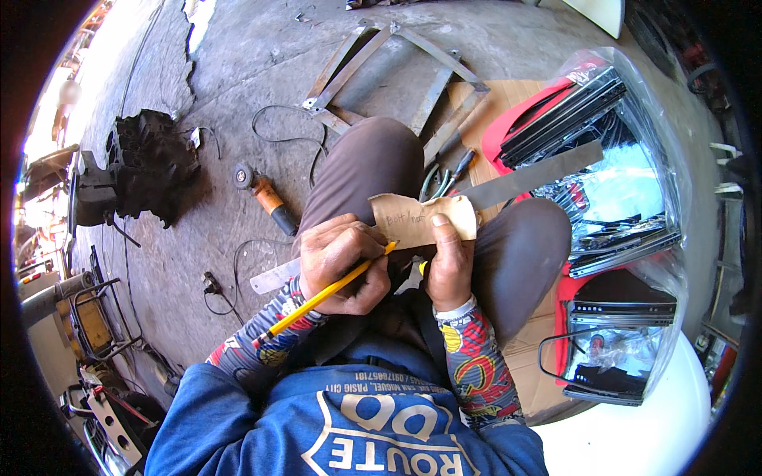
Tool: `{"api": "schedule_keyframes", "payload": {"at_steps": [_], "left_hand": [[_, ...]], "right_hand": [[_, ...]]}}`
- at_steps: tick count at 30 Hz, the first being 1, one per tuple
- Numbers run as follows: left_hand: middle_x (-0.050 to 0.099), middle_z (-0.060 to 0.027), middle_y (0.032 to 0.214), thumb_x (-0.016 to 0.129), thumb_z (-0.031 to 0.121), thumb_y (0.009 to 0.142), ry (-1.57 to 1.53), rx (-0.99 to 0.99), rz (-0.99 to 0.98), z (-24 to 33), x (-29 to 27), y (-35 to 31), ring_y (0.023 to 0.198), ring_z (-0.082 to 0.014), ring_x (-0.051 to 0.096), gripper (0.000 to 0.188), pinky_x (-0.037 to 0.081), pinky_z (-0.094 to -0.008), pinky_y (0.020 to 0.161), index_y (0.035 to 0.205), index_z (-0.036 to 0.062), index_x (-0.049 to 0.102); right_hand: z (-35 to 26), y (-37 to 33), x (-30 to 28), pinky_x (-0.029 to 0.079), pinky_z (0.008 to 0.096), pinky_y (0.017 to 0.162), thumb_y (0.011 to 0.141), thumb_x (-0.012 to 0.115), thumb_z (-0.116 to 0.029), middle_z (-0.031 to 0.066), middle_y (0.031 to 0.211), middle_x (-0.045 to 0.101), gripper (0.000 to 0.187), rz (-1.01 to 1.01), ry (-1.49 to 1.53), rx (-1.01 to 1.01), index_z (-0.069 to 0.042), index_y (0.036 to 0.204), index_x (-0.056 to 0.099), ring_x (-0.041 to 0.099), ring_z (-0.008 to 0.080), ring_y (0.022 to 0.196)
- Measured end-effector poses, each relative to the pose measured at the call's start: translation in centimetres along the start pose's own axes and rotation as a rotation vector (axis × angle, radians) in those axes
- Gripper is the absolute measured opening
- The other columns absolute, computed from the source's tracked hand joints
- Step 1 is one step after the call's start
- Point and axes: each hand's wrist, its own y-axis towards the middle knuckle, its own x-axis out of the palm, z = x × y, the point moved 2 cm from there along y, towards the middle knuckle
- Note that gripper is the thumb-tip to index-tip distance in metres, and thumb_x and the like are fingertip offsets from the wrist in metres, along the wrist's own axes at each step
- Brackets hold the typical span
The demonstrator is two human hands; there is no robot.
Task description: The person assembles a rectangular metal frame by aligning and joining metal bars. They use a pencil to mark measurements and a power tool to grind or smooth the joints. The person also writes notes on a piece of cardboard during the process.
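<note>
My left hand [343,263] is closed around a yellow pencil [321,293], its tip touching a torn piece of brown paper or thin cardboard [389,226]. Handwriting shows on that piece. Its right end curls up, and my right hand [451,266] pinches it there, thumb on top. Beneath the paper, a long flat metal strip [540,172] appears to lie across my lap; its other end shows left of my left hand. Something small, yellow and black [412,278] is partly hidden between my hands, so I cannot tell what it is.
An orange angle grinder [270,202] lies on the concrete at left, near cables and a dark, ragged object [151,166]. Ahead are a welded metal frame [397,63] and pliers-like tools [463,164]. Plastic-wrapped black metal parts [591,119] sit on cardboard at right.
</note>
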Motion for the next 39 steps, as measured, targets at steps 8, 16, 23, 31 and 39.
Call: {"api": "schedule_keyframes", "payload": {"at_steps": [8,16,23,31,39], "left_hand": [[0.062,-0.0107,0.068,0.063,-0.005,0.061,0.007,-0.01,0.001,-0.4,0.1,-0.2,0.053,-0.0265,0.058,0.019,0.047,-0.0336,0.052,0.076,0.0037,0.057],[0.062,-0.0113,0.069,0.064,-0.004,0.063,-0.032,-0.02,0.01,-0.4,0.0,-0.2,0.055,-0.0278,0.059,0.018,0.047,-0.0352,0.052,0.077,0.0037,0.057],[0.06,-0.0113,0.071,0.064,-0.005,0.066,-0.058,-0.087,0.04,-0.3,0.3,-0.4,0.058,-0.0279,0.061,0.017,0.048,-0.034,0.055,0.08,0.0028,0.057],[0.059,-0.0117,0.073,0.061,-0.005,0.075,-0.168,-0.264,0.084,0.4,-0.3,0.7,0.061,-0.0218,0.058,0.012,0.046,-0.0291,0.058,0.083,0.0005,0.054],[0.062,-0.0114,0.069,0.064,-0.005,0.075,-0.197,-0.241,0.013,0.0,1.1,1.6,0.057,-0.0217,0.061,0.013,0.047,-0.029,0.056,0.079,0.0009,0.052]], "right_hand": [[1.4,0.4,-0.3,0.051,0.0354,0.087,0.106,0.048,-0.033,0.0124,0.112,0.063,0.039,0.059,0.06,0.06,0.002,0.121,0.057,0.062,0.0219,0.099],[0.5,0.3,0.1,0.05,0.036,0.085,0.106,0.046,-0.034,0.0118,0.108,0.064,0.039,0.095,0.061,0.083,0.001,0.117,0.059,0.063,0.0219,0.095],[-0.2,0.3,0.2,0.051,0.0365,0.084,0.105,0.046,-0.034,0.0111,0.104,0.065,0.039,0.099,0.072,0.075,0.001,0.112,0.061,0.063,0.0222,0.094],[-0.7,-0.7,0.5,0.051,0.0381,0.083,0.106,0.045,-0.036,0.0147,0.107,0.064,0.042,0.143,-0.164,-0.084,0.003,0.117,0.058,0.063,0.0246,0.093],[-1.1,-0.5,0.6,0.05,0.0371,0.083,0.106,0.047,-0.036,0.0139,0.107,0.064,0.043,0.082,-0.121,-0.105,0.004,0.119,0.057,0.061,0.0234,0.093]]}}
